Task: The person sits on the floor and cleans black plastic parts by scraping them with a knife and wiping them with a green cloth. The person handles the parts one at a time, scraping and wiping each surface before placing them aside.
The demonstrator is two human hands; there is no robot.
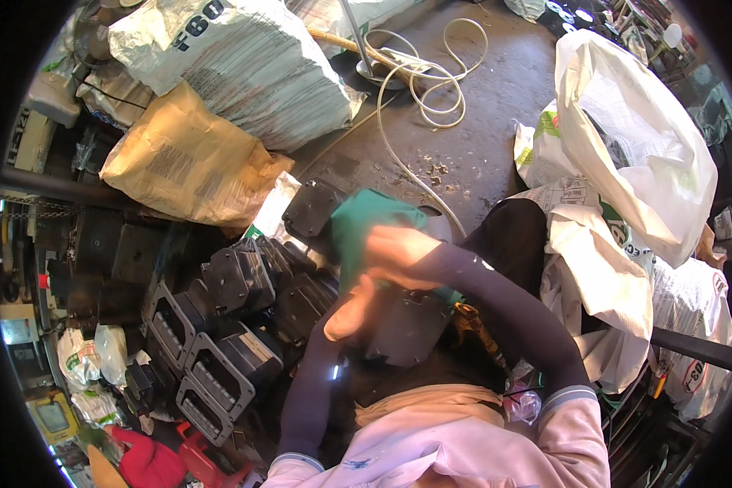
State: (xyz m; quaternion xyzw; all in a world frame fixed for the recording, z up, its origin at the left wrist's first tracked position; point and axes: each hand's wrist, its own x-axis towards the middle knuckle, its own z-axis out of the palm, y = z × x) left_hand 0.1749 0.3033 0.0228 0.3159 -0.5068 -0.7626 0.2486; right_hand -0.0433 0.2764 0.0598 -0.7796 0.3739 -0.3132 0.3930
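Grey floor point(496, 114) behind green cloth point(368, 215), black box point(307, 211) just left of cloth. Right hand point(404, 256) at cloth, left hand point(350, 309) near; too blurry, cannot tell grip. Open white sack point(655, 150) right of cloth, insides unclear.

Green cloth point(368, 213), black case point(407, 329), brown sack point(189, 159)

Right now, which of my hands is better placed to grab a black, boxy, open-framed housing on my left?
Probably your left hand: it's nearer those black, boxy, open-framed housings. Your right hand is farther away, by the green, sheet-like material. Both blur, so neither grip is clear.
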